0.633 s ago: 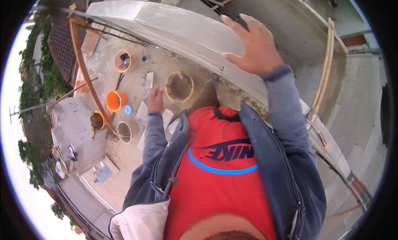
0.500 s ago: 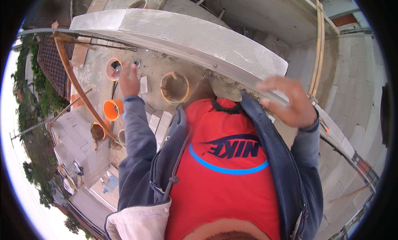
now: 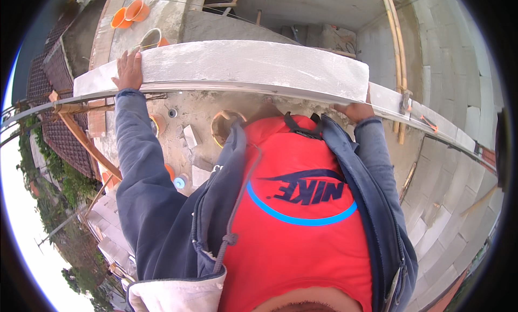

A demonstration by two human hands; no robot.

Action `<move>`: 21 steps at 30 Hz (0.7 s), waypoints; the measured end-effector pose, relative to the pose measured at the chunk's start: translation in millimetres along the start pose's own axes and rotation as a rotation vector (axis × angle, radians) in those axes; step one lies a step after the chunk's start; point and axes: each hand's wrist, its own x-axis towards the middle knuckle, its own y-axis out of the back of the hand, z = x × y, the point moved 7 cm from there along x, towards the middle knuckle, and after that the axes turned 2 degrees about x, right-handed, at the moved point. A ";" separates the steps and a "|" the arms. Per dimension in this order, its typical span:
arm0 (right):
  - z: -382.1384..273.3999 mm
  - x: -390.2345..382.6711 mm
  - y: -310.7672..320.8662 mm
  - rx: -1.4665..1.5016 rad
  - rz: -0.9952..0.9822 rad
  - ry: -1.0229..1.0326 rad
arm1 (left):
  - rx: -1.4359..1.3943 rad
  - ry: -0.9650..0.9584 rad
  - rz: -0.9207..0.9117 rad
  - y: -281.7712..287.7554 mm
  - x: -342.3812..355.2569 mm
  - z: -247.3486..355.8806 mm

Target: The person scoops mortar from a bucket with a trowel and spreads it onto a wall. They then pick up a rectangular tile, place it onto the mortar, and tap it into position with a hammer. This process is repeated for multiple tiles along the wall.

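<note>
A long pale wall of lightweight concrete blocks crosses in front of me, its upper course a smooth concrete block [image 3: 253, 64] that ends at the right. My left hand [image 3: 128, 70] lies on the wall's left part, with fingers stretched over the near edge. At the right end, my right hand [image 3: 357, 112] grips the lower corner of the block; its thumb points left along the near face and some fingers are hidden. Below the wall, partly covered by my jacket, stands a mortar bucket [image 3: 219, 129].
Two orange buckets [image 3: 129, 14] and another bucket [image 3: 153, 38] stand beyond the wall. Bamboo poles [image 3: 397, 64] lean at the right, near a lower run of wall [image 3: 394, 100] with a string. A wooden beam [image 3: 89, 142] slants at the left, beside block pieces [image 3: 190, 136].
Both hands were raised in the air apart from the wall; now the left rests on it and the right holds the block's end. The whole view has shifted, bringing the far buckets into sight.
</note>
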 end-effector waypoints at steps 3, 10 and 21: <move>29.3 16.7 -36.9 0.196 -0.251 -0.085 | -0.039 -0.029 -0.012 3.7 -0.3 13.9; 10.8 25.6 -22.5 0.436 -0.347 -0.135 | -0.018 -0.032 -0.033 0.8 1.1 4.1; 7.6 24.6 -5.4 0.494 -0.192 -0.127 | -0.006 -0.071 -0.046 -0.5 8.8 -0.6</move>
